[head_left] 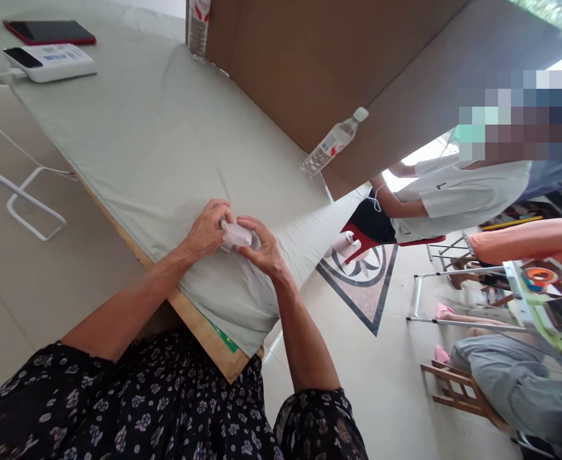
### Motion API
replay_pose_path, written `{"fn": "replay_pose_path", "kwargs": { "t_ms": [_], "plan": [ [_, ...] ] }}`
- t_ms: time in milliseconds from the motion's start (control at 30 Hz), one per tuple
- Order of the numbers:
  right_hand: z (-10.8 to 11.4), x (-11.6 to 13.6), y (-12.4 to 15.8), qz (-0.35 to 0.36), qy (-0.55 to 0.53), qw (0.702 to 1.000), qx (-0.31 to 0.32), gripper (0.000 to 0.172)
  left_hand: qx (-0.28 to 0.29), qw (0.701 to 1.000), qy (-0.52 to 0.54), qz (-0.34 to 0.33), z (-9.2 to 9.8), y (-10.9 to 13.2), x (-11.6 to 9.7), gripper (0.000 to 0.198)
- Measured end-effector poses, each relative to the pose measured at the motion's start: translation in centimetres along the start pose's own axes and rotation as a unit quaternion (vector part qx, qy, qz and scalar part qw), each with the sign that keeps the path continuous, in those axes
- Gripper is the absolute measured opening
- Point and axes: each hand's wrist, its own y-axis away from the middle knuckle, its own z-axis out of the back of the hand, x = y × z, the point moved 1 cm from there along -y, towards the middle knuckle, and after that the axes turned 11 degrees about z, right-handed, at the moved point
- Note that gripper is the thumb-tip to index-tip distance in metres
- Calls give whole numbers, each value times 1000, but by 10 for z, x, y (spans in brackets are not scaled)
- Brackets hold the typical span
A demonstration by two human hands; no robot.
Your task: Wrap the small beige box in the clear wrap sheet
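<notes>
A small whitish-pink packet in clear plastic wrap (237,236) is between my two hands, just above the cloth near the table's corner. Its exact kind does not show. My left hand (209,229) has its fingers curled round the packet's left end. At the other end, the thumb and fingers of my right hand (263,249) grip it from both sides, with some loose clear wrap showing by the palm. My fingers hide parts of the packet.
A pale cloth covers the table (142,128). Beyond my hands stand a water bottle (331,147) and a cardboard panel (290,70), with another bottle (198,29) farther back. A white device with a cable (55,62) and a phone (48,30) lie far left. Other people sit at right.
</notes>
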Motion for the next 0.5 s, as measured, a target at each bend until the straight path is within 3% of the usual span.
{"fn": "replay_pose_path", "kwargs": {
  "t_ms": [100,233,333,433,500],
  "plan": [
    [-6,-6,2,26,42,999,7,51,10,1000,14,2,1,-2,1,16],
    [-12,-14,-8,23,14,998,-55,35,34,994,92,55,7,-7,-8,24],
    [-13,-17,-19,-51,-86,990,-100,40,82,978,165,99,17,-8,-17,38],
    [-14,-16,-25,-156,-182,966,-101,51,154,961,205,106,25,-7,-22,49],
    [-14,-15,-26,-185,-183,961,-95,55,184,952,219,112,26,-5,-20,57]
  ]
}}
